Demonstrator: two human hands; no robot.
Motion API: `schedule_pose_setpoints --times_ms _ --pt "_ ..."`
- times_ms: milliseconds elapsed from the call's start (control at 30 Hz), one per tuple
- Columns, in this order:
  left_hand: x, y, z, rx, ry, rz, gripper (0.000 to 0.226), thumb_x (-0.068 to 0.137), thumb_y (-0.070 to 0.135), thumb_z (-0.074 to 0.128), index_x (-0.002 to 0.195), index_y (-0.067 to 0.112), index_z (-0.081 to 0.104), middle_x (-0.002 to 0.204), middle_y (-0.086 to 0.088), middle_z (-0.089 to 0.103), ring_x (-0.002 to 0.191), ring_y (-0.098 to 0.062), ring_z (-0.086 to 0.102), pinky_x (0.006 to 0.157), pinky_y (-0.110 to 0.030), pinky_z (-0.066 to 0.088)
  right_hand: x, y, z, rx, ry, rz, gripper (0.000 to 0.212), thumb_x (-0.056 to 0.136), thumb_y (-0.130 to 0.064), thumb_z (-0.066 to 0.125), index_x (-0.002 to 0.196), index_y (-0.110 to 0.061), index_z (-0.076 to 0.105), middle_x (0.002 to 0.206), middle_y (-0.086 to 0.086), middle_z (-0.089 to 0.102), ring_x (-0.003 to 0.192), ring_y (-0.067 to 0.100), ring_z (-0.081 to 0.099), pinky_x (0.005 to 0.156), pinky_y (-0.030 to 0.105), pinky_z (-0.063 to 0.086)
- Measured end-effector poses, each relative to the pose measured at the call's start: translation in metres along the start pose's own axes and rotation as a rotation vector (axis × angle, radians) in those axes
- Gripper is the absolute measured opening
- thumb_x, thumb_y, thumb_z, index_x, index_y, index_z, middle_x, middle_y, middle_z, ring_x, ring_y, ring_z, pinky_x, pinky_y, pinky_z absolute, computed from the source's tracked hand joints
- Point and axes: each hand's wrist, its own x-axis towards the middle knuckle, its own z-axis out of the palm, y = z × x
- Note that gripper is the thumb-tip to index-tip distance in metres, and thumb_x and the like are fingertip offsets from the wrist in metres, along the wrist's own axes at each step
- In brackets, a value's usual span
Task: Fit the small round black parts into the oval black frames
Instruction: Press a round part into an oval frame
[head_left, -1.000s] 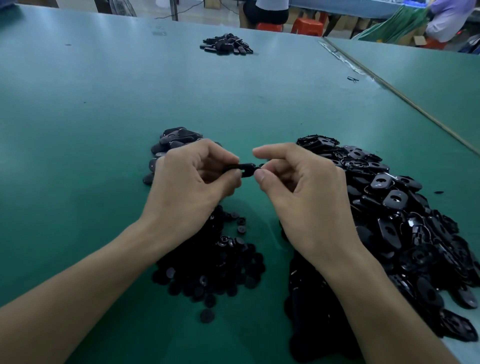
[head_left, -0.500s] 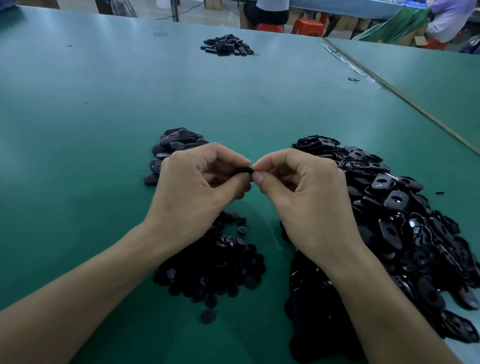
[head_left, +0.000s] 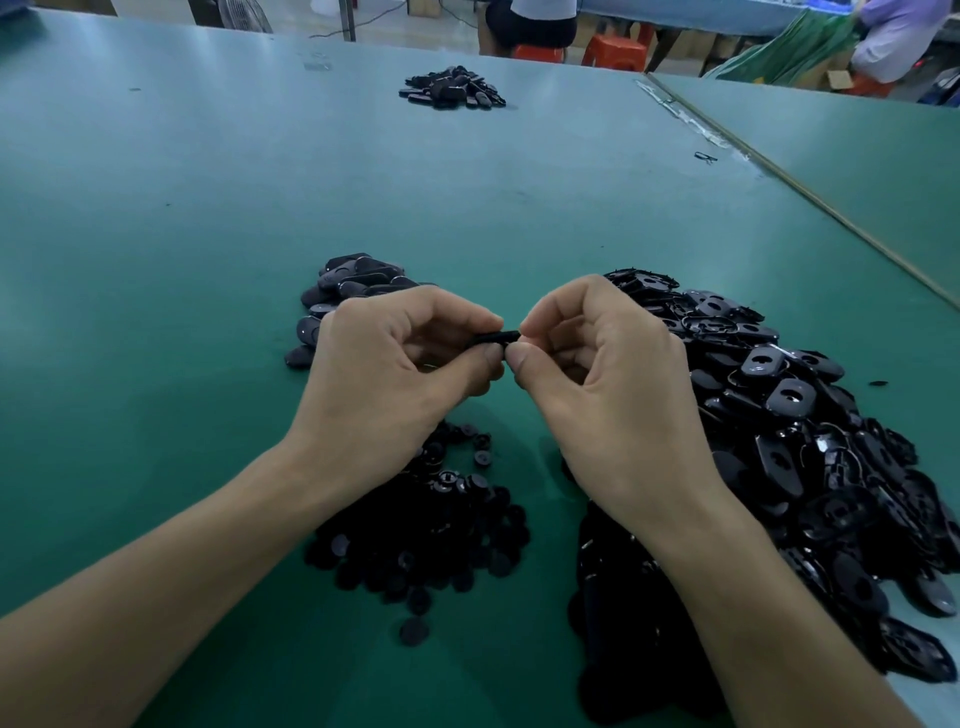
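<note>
Both hands meet over the green table (head_left: 467, 208). My left hand (head_left: 395, 374) and my right hand (head_left: 602, 384) pinch one black oval frame (head_left: 493, 339) between thumbs and forefingers; it is seen edge-on and mostly hidden by the fingertips. Whether a round part sits in it I cannot tell. A heap of small round black parts (head_left: 431, 540) lies under my left wrist. A large heap of oval black frames (head_left: 810, 441) spreads to the right of my right hand. Behind my left hand is a small pile of black oval pieces (head_left: 348, 286).
Another small pile of black pieces (head_left: 452, 88) lies far back on the table. A seam with a second table (head_left: 857, 150) runs diagonally at the right. People and orange stools (head_left: 613, 49) are beyond the far edge.
My hands have drawn together, fingertips closing over the frame, so less of it shows now than a second ago. The heaps have not moved.
</note>
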Motion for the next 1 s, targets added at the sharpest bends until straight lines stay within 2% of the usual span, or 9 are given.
schedule_pose_setpoints --times_ms 100,233,333,500,667,833,1000 --pt "-0.0006 -0.0001 0.0005 0.025 -0.003 0.004 0.016 0.075 0.015 0.077 0.086 0.027 0.074 0.078 0.005 0.077 0.07 -0.014 0.075 0.071 -0.028 0.061 -0.0012 -0.0014 0.0 -0.05 0.013 -0.024 0.025 0.086 -0.013 0.073 0.079 -0.027 0.054 0.068 -0.012 0.064 0.069 0.007 0.063 0.062 0.023 0.05" --pt "-0.0018 -0.0012 0.0014 0.066 -0.031 0.036 0.021 0.077 0.011 0.074 0.09 0.027 0.074 0.083 0.005 0.077 0.078 -0.014 0.075 0.076 -0.029 0.06 -0.0018 -0.0017 -0.0012 -0.081 0.021 -0.014 0.028 0.087 -0.016 0.073 0.078 -0.028 0.05 0.071 -0.007 0.064 0.07 0.009 0.062 0.064 0.029 0.051" --pt "-0.0026 -0.0019 0.0007 0.105 -0.038 0.07 0.023 0.078 0.008 0.074 0.093 0.026 0.074 0.085 0.008 0.077 0.078 -0.01 0.075 0.075 -0.022 0.058 -0.0022 -0.0029 -0.0022 -0.082 -0.002 -0.011 0.029 0.086 -0.015 0.072 0.077 -0.028 0.049 0.071 -0.007 0.064 0.068 0.009 0.06 0.06 0.024 0.049" --pt "-0.0036 -0.0016 0.0016 0.183 -0.002 0.143 0.025 0.08 0.008 0.074 0.093 0.029 0.075 0.085 0.01 0.077 0.078 -0.008 0.074 0.075 -0.023 0.059 -0.0022 -0.0041 -0.0037 -0.065 -0.015 -0.017 0.028 0.085 -0.013 0.072 0.077 -0.028 0.05 0.07 -0.007 0.064 0.065 0.008 0.06 0.057 0.022 0.049" --pt "-0.0022 -0.0021 0.0011 0.101 -0.016 0.088 0.026 0.078 0.008 0.074 0.092 0.03 0.075 0.085 0.011 0.077 0.079 -0.008 0.075 0.075 -0.021 0.058 -0.0017 -0.0029 -0.0024 -0.083 0.021 -0.03 0.03 0.087 -0.013 0.073 0.076 -0.027 0.049 0.071 -0.005 0.065 0.064 0.011 0.06 0.06 0.029 0.047" --pt "-0.0014 -0.0008 0.0013 0.021 -0.046 0.041 0.026 0.076 0.008 0.074 0.089 0.031 0.074 0.084 0.007 0.078 0.079 -0.012 0.075 0.076 -0.025 0.059 -0.0029 -0.0031 -0.0013 -0.098 0.046 -0.031 0.031 0.087 -0.013 0.072 0.075 -0.026 0.047 0.071 -0.004 0.065 0.063 0.012 0.06 0.058 0.027 0.046" --pt "0.0006 0.0015 0.0013 -0.065 -0.056 0.017 0.026 0.075 0.006 0.075 0.088 0.029 0.073 0.083 0.006 0.078 0.076 -0.011 0.075 0.072 -0.02 0.057 -0.0021 -0.0049 -0.0002 -0.045 0.102 -0.032 0.037 0.086 -0.013 0.071 0.073 -0.031 0.042 0.071 -0.003 0.065 0.06 0.014 0.06 0.055 0.03 0.047"
